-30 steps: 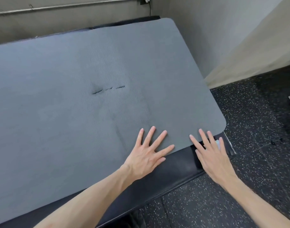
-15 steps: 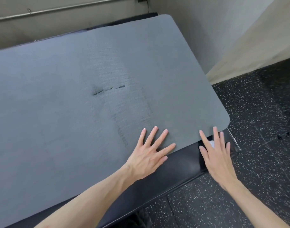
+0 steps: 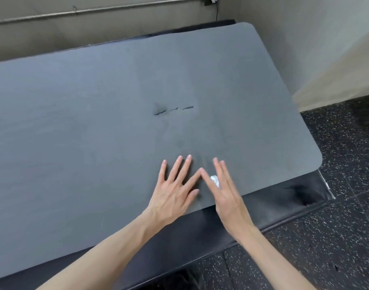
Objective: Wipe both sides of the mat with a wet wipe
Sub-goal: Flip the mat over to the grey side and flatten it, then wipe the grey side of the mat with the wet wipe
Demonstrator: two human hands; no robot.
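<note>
Currently the mat (image 3: 120,114) lies flat on a dark padded surface (image 3: 284,197), filling most of the frame. Its long axis runs from the left edge of the frame toward the right, tilted slightly downward; the rounded short end sits at right of centre, its lower corner reaching toward the speckled floor (image 3: 336,237). Near centre, a row of small tears (image 3: 173,109) breaks the mat.

Left hand (image 3: 175,189): flat, fingers spread wide, pressing the mat near its lower edge. Right hand (image 3: 225,189): fingers straight and together, pressing a small white wet wipe (image 3: 214,180) against the mat, just beside the left hand; index tips nearly touch.

Risks, as judged:
- The wipe is bunched small under the fingers, so it may slip out or cover only narrow strips, leaving patches unwiped.
- Dragging across the tears may catch them and lengthen them.
- Sideways force may slide the mat, since only the left hand anchors it.
- The underside appears not yet reachable; flipping is still needed.
</note>
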